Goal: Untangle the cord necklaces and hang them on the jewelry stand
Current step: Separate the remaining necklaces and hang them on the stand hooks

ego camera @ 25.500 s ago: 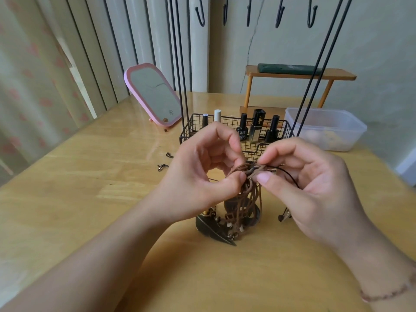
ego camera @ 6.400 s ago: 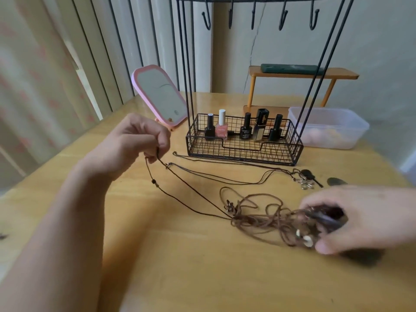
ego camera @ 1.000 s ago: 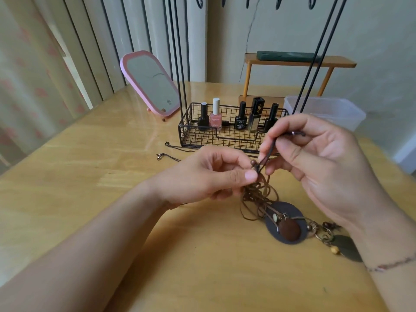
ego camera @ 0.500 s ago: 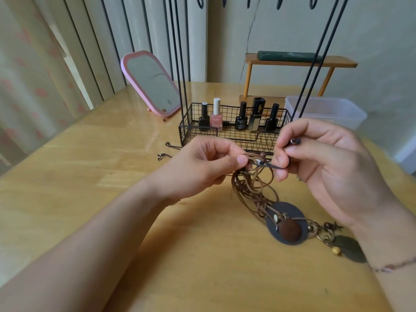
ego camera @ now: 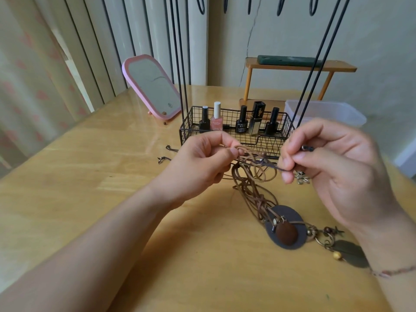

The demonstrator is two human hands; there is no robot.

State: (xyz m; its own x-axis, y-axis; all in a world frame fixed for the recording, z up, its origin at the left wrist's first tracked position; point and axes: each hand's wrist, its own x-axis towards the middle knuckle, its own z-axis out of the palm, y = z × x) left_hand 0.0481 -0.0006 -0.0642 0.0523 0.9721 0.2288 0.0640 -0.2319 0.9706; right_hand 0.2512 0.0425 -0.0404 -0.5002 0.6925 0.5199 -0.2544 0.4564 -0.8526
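L hand (ego camera: 202,163) raised, thumb + forefinger pinched, R hand (ego camera: 333,167) raised opposite, fingertips pinched

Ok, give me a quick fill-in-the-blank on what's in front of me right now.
1. The left hand pinches the ____ cords.
2. The right hand pinches a thin ____ cord.
3. The round pendant lies on the ____.
4. The pink bottle stands in the wire ____.

Missing: brown; dark; table; basket

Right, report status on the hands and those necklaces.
Left hand pinching brown cords. Right hand pinching dark cord. Tangle unresolved, pendants on table. Stand hooks bare, nothing in the way.
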